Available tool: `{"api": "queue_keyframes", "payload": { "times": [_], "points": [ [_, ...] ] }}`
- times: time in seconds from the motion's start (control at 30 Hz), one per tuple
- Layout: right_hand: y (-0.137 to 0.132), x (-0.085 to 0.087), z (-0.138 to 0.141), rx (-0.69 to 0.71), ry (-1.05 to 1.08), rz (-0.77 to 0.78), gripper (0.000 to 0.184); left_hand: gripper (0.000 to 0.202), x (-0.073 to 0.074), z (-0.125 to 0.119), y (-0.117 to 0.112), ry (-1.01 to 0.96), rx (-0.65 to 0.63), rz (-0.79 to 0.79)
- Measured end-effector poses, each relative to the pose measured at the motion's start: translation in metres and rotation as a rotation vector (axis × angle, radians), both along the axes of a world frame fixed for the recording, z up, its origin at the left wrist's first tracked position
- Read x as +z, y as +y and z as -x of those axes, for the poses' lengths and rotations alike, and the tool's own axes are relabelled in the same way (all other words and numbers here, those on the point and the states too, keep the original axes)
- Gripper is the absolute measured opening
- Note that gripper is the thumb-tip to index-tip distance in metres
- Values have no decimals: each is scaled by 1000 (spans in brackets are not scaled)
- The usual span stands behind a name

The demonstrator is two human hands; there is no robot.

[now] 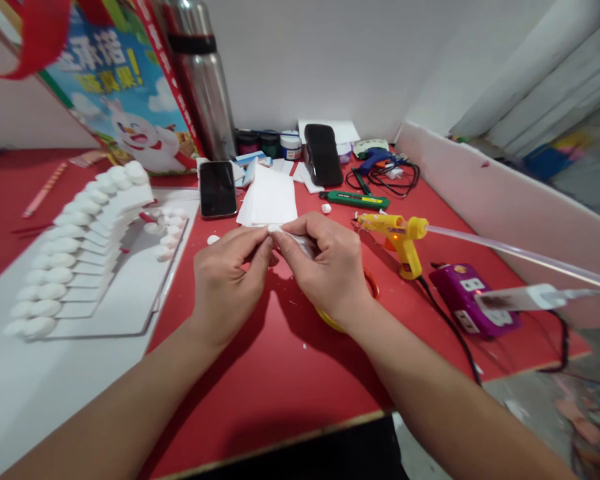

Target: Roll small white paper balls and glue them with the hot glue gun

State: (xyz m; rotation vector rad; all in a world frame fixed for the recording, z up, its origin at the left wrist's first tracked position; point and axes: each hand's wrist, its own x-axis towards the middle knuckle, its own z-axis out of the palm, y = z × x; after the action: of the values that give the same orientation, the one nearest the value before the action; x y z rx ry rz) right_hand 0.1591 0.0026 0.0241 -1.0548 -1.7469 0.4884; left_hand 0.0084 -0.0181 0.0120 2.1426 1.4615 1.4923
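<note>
My left hand (233, 273) and my right hand (327, 267) meet over the red table. Between their thumbs and fingertips is a small white piece (275, 229), pinched by both; its kind is mostly hidden. More white material (303, 244) shows under the curled fingers of my right hand. Beneath that hand, a yellow curved edge (331, 321) and an orange-red one (372, 283) stick out, perhaps scissor handles. A small white bit (213, 239) lies beside my left knuckles, and a white lump (326, 209) lies beyond my right hand.
White cards with rounded white pads (87, 250) stand at left. Behind are a phone (218, 189), folded white paper (270, 195), a black case (323, 155) and a steel flask (205, 93). At right are a green cutter (357, 199), yellow glue gun (397, 233) and purple power strip (460, 287).
</note>
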Motion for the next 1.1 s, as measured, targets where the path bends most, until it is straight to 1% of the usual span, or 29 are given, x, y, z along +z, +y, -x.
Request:
{"api": "queue_keyframes", "payload": {
  "times": [0.07,0.1,0.17,0.27,0.33,0.37,0.43,0.5,0.53,0.6,0.63,0.7,0.8,0.9,1.0,1.1],
  "points": [
    [1,1,-1,8,-15,-10,14,18,-2,-5,-3,52,-34,-19],
    [1,2,-1,17,-14,-5,13,20,-3,-7,-4,76,-73,-36],
    [2,5,-2,46,24,38,12,21,-4,-10,-6,74,-112,-34],
    [5,11,-5,108,166,180,14,17,-1,-10,-6,83,-150,-57],
    [7,14,-8,150,269,305,16,14,3,-7,-5,61,-205,-31],
    [9,15,-10,160,311,355,18,14,5,-6,-5,28,-212,-13],
    [12,16,-14,169,364,418,21,17,8,-2,-4,-86,-147,23],
    [15,15,-17,179,368,445,23,11,9,1,-3,-215,-56,87],
    [16,15,-18,190,358,452,25,12,8,3,-1,-257,-45,135],
    [16,14,-19,230,332,467,28,28,6,6,1,-279,-107,232],
    [16,14,-20,252,324,472,29,32,5,6,3,-272,-151,264],
    [15,14,-19,293,326,472,31,31,3,7,4,-256,-207,276],
    [13,16,-19,331,340,461,30,26,3,6,4,-267,-216,254],
    [11,17,-18,358,313,463,29,23,6,5,3,-269,-228,266],
    [10,16,-16,315,227,409,27,20,8,3,2,-273,-195,254],
    [8,13,-12,202,118,234,21,19,8,1,1,-266,-145,236]
  ]
}}
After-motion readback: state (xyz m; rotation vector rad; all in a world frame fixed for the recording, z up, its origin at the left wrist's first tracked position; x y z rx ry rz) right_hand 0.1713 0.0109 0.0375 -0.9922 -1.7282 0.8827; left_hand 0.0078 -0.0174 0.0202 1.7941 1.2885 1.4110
